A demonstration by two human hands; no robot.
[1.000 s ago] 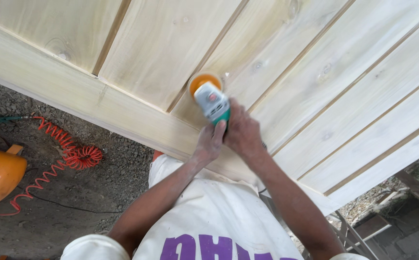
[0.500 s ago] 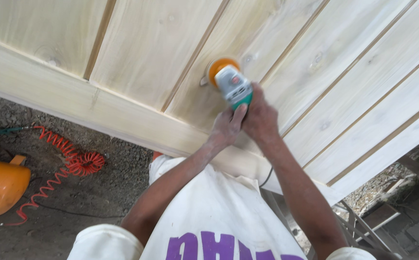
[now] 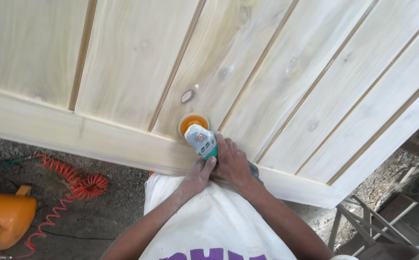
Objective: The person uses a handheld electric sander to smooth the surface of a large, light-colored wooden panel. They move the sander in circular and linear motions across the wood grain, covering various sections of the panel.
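A pale wooden panel door [image 3: 286,82] of several planks lies flat in front of me. On it rests a small power sander [image 3: 200,138] with a grey and green body and an orange disc [image 3: 193,122], near the door's lower rail. My right hand [image 3: 232,162] wraps over the sander's rear body. My left hand [image 3: 199,174] grips it from below, beside the right. A dark knot [image 3: 187,96] shows in the plank just beyond the disc.
An orange coiled air hose [image 3: 79,185] lies on the dirt ground at the left, beside an orange compressor tank [image 3: 2,216]. A metal stand frame [image 3: 363,221] and stacked wood sit at the lower right under the door's corner.
The sander and both hands have moved back toward me along the plank, from farther up the board to the spot by the lower rail. The view has shifted too.
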